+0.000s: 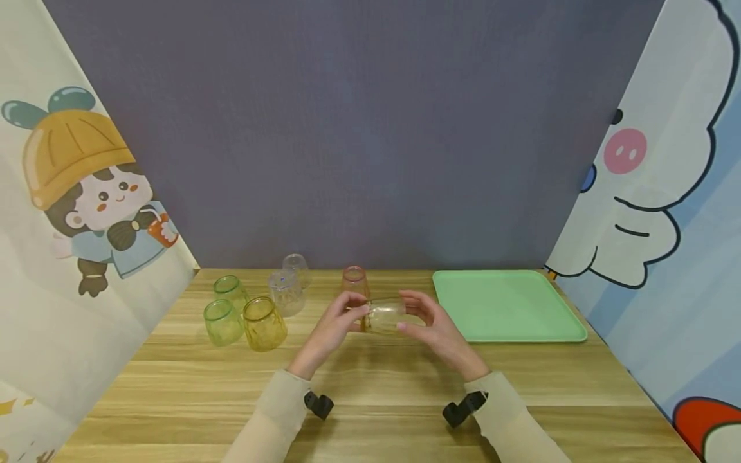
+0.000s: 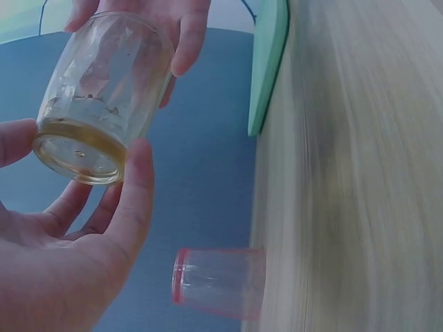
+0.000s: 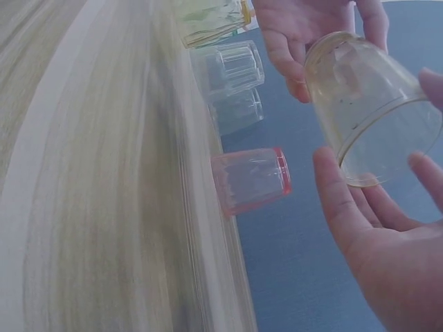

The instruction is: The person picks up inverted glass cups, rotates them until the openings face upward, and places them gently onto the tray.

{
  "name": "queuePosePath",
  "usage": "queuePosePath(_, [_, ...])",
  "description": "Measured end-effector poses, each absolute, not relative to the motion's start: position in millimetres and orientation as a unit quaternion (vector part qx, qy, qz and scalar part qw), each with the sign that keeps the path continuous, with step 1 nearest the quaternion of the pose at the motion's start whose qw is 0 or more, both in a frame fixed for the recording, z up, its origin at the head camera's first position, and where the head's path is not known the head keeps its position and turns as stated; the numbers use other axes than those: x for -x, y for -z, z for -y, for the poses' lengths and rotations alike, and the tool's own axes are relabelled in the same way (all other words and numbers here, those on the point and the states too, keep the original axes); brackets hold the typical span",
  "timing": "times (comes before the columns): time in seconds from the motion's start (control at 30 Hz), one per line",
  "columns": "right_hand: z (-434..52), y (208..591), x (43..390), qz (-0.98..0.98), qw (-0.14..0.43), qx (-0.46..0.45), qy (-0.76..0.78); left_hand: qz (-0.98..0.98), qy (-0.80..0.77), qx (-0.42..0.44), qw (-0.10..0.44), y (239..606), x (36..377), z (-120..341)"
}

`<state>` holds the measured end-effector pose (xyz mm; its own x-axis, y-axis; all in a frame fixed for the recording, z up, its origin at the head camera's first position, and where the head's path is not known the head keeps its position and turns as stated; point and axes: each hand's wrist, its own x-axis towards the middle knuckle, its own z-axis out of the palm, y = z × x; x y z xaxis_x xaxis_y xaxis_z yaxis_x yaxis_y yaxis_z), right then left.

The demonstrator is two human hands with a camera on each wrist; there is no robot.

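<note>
— Two beige sleeves come in at the bottom of the head view, each with a black clip at the wrist. What do the hands have?

— Both grip one clear glass cup (image 1: 386,316) with a faint yellow tint, held on its side just above the wooden table (image 1: 370,411). The left hand (image 1: 331,329) curls thumb and fingers round its thick base; the right hand (image 1: 438,329) pinches the rim end with fingertips.

— And its surface?

— Smooth, rounded, slightly smeared inside in the wrist views.

— What stands nearby?

— A pink-tinted cup (image 1: 354,280) just behind it, upside down. Further left, two ribbed clear cups (image 1: 286,292), two green cups (image 1: 222,321) and an amber cup (image 1: 264,323) sit clustered. A flat mint-green tray (image 1: 509,305) with rounded corners lies to the right.
</note>
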<state>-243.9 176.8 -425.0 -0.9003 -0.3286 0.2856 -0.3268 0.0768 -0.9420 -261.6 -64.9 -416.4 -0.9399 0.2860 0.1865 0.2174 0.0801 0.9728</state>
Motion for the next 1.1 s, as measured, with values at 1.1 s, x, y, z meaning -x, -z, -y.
queuePosePath(1.1, [-183.2,408.0,246.7,-0.786,-0.006,0.242,0.569,-0.839,-0.5,-0.213,0.032,400.8,263.4,76.1])
